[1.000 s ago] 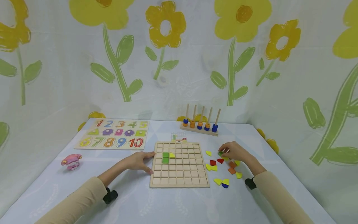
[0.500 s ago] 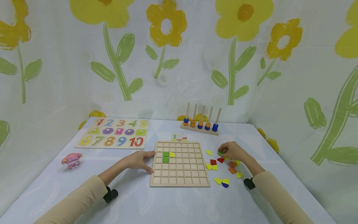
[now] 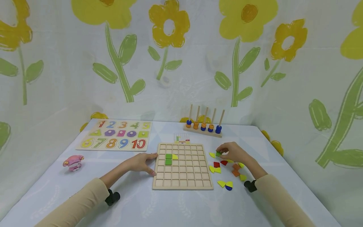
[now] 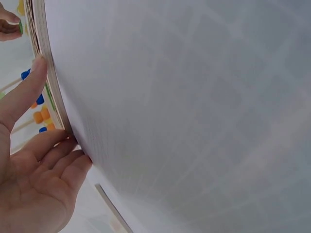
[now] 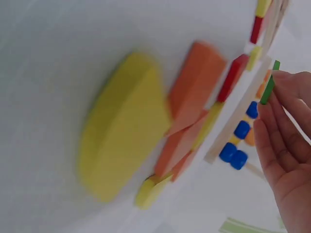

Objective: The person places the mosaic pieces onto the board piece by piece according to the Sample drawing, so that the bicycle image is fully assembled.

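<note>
My right hand (image 3: 234,153) pinches a green square piece (image 3: 218,154) between thumb and fingertips, over the loose pieces right of the board. In the right wrist view the green piece (image 5: 271,82) stands on edge in the fingertips. My left hand (image 3: 139,164) rests at the left side of the wooden grid board (image 3: 182,176). Its thumb and extended fingers touch the board's edge, as the left wrist view of the hand (image 4: 39,179) shows. Two green squares (image 3: 168,161) and a yellow quarter piece (image 3: 175,157) lie in the grid's upper left cells.
Yellow, red, orange and blue pieces (image 3: 235,173) lie scattered to the right. A pattern card (image 3: 181,137) lies behind the board. Further back stands a peg stacker (image 3: 202,131). On the left are a number puzzle (image 3: 112,150) and a pink toy figure (image 3: 73,162).
My right hand has shifted slightly left, carrying the green square away from the pile toward the board. The left hand has stayed at the board's edge.
</note>
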`<action>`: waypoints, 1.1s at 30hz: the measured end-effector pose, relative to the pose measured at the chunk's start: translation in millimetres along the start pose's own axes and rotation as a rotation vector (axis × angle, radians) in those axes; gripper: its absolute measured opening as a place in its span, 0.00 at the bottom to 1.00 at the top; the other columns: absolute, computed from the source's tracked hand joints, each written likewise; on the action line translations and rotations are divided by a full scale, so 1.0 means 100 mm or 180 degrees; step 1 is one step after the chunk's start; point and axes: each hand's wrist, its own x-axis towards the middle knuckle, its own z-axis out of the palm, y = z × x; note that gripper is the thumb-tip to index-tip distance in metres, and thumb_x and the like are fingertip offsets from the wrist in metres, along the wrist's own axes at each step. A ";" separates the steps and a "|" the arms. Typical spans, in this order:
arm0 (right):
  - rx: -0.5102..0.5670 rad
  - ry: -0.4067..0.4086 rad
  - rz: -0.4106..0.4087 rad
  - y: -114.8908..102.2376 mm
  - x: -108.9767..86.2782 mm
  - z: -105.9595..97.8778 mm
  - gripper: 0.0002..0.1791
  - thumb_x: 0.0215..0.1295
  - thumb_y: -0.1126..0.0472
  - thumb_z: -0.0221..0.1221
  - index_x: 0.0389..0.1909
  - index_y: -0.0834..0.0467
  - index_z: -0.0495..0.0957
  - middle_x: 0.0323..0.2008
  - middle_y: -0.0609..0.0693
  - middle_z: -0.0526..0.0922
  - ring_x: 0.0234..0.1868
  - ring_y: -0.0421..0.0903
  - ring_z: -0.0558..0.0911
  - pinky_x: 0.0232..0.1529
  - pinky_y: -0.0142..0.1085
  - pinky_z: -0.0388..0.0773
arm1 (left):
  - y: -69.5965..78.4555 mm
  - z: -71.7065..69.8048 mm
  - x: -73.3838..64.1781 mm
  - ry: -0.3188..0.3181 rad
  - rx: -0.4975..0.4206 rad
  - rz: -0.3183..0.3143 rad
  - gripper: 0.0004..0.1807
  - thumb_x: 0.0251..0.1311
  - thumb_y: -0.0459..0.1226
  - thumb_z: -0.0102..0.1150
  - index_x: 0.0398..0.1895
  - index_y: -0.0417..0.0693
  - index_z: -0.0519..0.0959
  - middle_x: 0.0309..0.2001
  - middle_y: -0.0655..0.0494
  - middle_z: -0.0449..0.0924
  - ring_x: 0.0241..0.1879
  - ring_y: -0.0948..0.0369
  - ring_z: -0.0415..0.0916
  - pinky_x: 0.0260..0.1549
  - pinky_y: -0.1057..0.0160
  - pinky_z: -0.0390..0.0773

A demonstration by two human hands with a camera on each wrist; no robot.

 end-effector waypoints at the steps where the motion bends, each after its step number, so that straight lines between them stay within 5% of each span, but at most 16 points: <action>1: 0.0017 0.0014 -0.0045 -0.03 0.01 0.00 0.14 0.57 0.68 0.66 0.45 0.64 0.83 0.38 0.48 0.85 0.40 0.48 0.81 0.46 0.43 0.81 | 0.00 0.00 0.00 0.0003 -0.0003 0.0001 0.49 0.44 0.45 0.77 0.68 0.35 0.64 0.70 0.41 0.60 0.69 0.45 0.56 0.66 0.47 0.58; 12: 0.0165 0.0005 -0.0435 -0.39 0.07 0.07 0.15 0.57 0.69 0.66 0.47 0.67 0.82 0.41 0.52 0.85 0.42 0.48 0.83 0.48 0.50 0.80 | 0.02 0.00 0.00 0.0001 -0.0009 -0.0046 0.50 0.43 0.45 0.77 0.69 0.36 0.64 0.70 0.41 0.60 0.69 0.45 0.56 0.66 0.47 0.58; 25: 0.0106 0.0077 -0.1063 -0.81 0.20 0.26 0.14 0.57 0.69 0.66 0.45 0.65 0.82 0.40 0.51 0.85 0.41 0.45 0.83 0.43 0.41 0.82 | 0.02 0.00 0.00 0.0007 0.0014 -0.0049 0.50 0.43 0.45 0.77 0.69 0.36 0.64 0.70 0.41 0.60 0.69 0.45 0.56 0.66 0.47 0.58; 33: 0.0274 -0.0114 -0.0998 -1.08 0.32 0.43 0.13 0.57 0.69 0.66 0.44 0.63 0.84 0.41 0.50 0.85 0.40 0.43 0.82 0.45 0.41 0.82 | 0.04 0.00 -0.02 0.0000 -0.0005 -0.0065 0.50 0.43 0.45 0.77 0.69 0.36 0.64 0.70 0.41 0.60 0.69 0.44 0.56 0.66 0.47 0.58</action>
